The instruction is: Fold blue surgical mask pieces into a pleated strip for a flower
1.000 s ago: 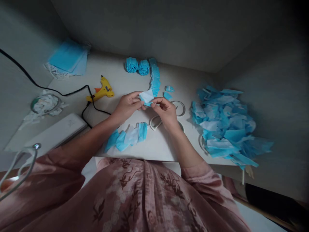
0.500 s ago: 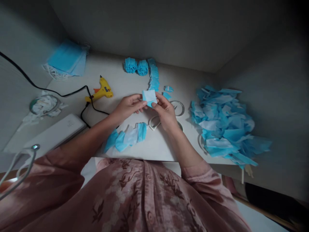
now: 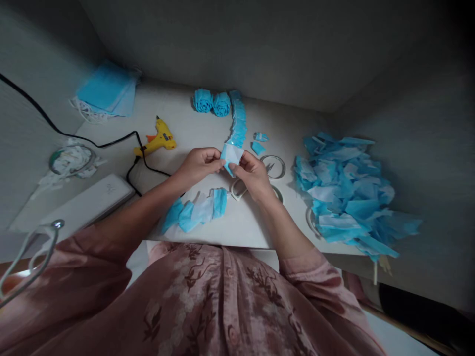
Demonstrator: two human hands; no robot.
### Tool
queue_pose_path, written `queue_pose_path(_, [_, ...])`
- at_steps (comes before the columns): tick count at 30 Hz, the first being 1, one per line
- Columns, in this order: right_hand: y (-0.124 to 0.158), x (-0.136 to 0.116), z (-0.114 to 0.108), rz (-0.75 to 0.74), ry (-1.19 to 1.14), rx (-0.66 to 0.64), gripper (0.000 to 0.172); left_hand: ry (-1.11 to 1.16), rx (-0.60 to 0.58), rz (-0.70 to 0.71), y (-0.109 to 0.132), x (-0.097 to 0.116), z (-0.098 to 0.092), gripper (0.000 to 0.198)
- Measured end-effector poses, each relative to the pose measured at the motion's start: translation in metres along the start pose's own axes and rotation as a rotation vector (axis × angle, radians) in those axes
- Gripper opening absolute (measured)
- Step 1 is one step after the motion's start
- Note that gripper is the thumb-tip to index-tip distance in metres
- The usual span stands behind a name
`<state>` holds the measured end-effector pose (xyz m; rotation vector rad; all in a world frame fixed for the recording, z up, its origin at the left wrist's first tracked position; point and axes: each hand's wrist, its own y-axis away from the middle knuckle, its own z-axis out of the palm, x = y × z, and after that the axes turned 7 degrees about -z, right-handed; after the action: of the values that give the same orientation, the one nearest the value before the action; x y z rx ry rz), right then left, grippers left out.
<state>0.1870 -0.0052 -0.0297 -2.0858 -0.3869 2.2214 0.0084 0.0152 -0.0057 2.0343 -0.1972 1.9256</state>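
Note:
Between my two hands is a small piece of blue-and-white mask fabric (image 3: 233, 152), with a folded blue part along its lower left. My left hand (image 3: 202, 163) pinches its left edge between thumb and finger. On the other side my right hand (image 3: 253, 172) grips it, thumb across the front. Just beyond the piece lies a row of overlapping folded blue petals (image 3: 238, 118). Two blue fabric roses (image 3: 212, 103) stand beside that row. Partly hidden under my right hand is a pair of scissors (image 3: 237, 190). Cut blue and white pieces (image 3: 196, 211) lie nearer my body.
A yellow glue gun (image 3: 159, 141) with a black cord (image 3: 118, 139) lies at left. Behind it is a stack of masks (image 3: 107, 91). A white box-shaped device (image 3: 89, 200) and a ring of white scraps (image 3: 72, 160) sit far left. A large heap of blue pieces (image 3: 349, 188) fills the right.
The fabric piece has tilted and its lower left edge is folded over more. My left fingers have shifted down along it. The whole view has moved slightly.

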Motion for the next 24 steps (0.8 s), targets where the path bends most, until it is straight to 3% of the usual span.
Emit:
queue_pose_path(5, [0.0,-0.001,0.001,-0.022,-0.019,0.066,0.038,0.107,-0.044,-0.031,-0.002,-0.004,-0.002,0.028])
queue_pose_path(17, [-0.002,-0.005,-0.005,-0.03,0.058,0.072,0.049,-0.096,-0.044,0.006,0.0,-0.007,-0.002,0.028])
queue_pose_path(24, [0.0,-0.007,-0.01,-0.137,0.186,0.063,0.024,-0.191,-0.071,-0.013,0.0,-0.007,-0.001,0.028])
